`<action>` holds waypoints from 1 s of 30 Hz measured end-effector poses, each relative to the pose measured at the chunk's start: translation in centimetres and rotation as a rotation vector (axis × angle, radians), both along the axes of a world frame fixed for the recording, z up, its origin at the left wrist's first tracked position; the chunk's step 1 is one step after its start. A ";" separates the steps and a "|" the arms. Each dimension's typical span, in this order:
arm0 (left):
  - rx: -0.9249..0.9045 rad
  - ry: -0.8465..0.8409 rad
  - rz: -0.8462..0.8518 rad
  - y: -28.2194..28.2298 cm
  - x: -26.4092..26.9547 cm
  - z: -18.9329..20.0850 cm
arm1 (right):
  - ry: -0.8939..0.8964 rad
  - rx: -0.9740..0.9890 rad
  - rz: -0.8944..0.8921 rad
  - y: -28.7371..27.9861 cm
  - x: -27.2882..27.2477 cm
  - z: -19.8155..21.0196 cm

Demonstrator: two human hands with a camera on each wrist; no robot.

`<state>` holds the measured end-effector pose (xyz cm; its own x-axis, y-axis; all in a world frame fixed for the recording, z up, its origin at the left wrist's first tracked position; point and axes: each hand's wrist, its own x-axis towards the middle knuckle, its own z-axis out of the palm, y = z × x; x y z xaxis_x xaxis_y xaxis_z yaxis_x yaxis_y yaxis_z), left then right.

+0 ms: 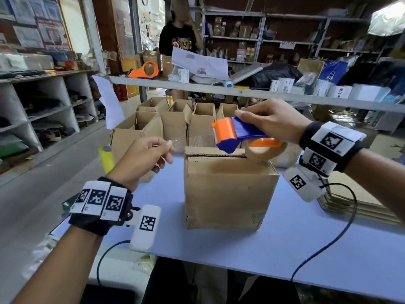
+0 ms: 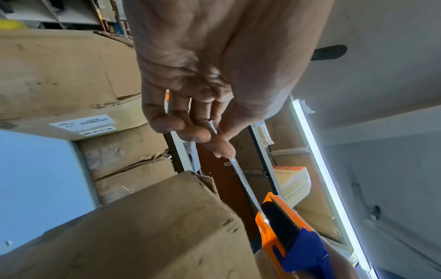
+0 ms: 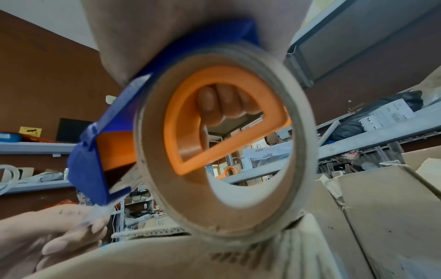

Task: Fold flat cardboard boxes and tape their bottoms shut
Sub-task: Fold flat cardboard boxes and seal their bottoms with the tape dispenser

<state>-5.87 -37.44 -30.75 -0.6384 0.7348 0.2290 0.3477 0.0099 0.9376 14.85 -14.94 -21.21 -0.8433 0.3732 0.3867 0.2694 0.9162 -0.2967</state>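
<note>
A folded brown cardboard box (image 1: 228, 191) stands on the pale blue table (image 1: 285, 249), flaps closed on top. My right hand (image 1: 269, 121) grips a blue and orange tape dispenser (image 1: 238, 134) just above the box's top edge; its tape roll (image 3: 222, 143) fills the right wrist view, with my fingers (image 3: 222, 102) curled round the orange handle. My left hand (image 1: 151, 154) hovers left of the box and pinches the free end of the clear tape (image 2: 241, 179), stretched out from the dispenser's toothed blade (image 2: 281, 213). The box's corner (image 2: 167, 226) lies below the strip.
Several open, folded boxes (image 1: 175, 119) stand behind the table. A stack of flat cardboard (image 1: 359, 202) lies at the right. A second orange dispenser (image 1: 145, 70) sits on the grey shelf rail (image 1: 219, 89). A person (image 1: 178, 38) stands beyond it. Shelving lines the left wall.
</note>
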 end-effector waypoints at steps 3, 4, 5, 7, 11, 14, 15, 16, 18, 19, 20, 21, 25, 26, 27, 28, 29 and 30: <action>-0.004 -0.052 0.008 0.2 0.2 -0.9 | -0.036 0.023 0.000 -0.1 -0.7 -0.6; -0.006 -0.066 0.008 0.2 0.3 -1.1 | -0.038 0.021 -0.004 -0.1 -0.8 -0.7; -0.005 -0.073 0.008 0.2 0.5 -1.4 | -0.037 0.012 -0.007 0.0 -0.9 -0.7; 0.008 -0.073 0.012 0.2 0.9 -1.9 | -0.029 -0.037 -0.016 0.0 -0.9 -0.6; 0.044 -0.016 0.034 0.5 2.1 -2.0 | 0.063 -0.230 -0.049 0.3 -0.6 -0.2; 0.072 0.036 0.066 0.6 2.5 -1.4 | 0.077 -0.336 -0.067 0.2 -0.2 0.1; 0.080 0.051 0.059 0.5 2.6 -1.2 | 0.074 -0.365 -0.081 0.2 0.0 0.3; 0.088 0.064 0.041 0.4 2.6 -0.9 | 0.072 -0.391 -0.094 0.2 0.2 0.4; 0.095 0.094 0.011 0.3 2.7 -0.4 | 0.070 -0.427 -0.107 0.3 0.5 0.5; 0.096 0.116 0.011 0.3 2.8 -0.2 | 0.071 -0.441 -0.108 0.4 0.6 0.5; 0.095 0.146 0.022 0.3 2.9 -0.1 | 0.072 -0.450 -0.108 0.4 0.7 0.5; 0.085 0.186 0.046 0.5 3.0 -0.1 | 0.072 -0.453 -0.109 0.3 0.7 0.5; 0.026 0.248 0.103 0.6 3.0 -0.5 | 0.103 -0.472 -0.107 0.3 0.9 0.5; 0.045 0.210 0.083 0.7 3.1 -0.7 | 0.115 -0.476 -0.109 0.3 1.0 0.6; 0.070 0.174 0.065 0.8 3.2 -0.9 | 0.124 -0.480 -0.110 0.3 1.0 0.6; 0.086 0.141 0.056 1.0 3.5 -1.1 | 0.126 -0.484 -0.111 0.2 1.0 0.5; 0.095 0.109 0.053 1.2 3.7 -1.3 | 0.125 -0.487 -0.113 0.2 1.0 0.5; 0.100 0.080 0.053 1.4 4.0 -1.6 | 0.121 -0.486 -0.114 0.1 0.9 0.4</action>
<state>-1.91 -36.03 -32.35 -0.6522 0.6718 0.3512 0.4231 -0.0617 0.9040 15.79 -14.86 -20.82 -0.7469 0.6212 0.2373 0.2972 0.6311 -0.7165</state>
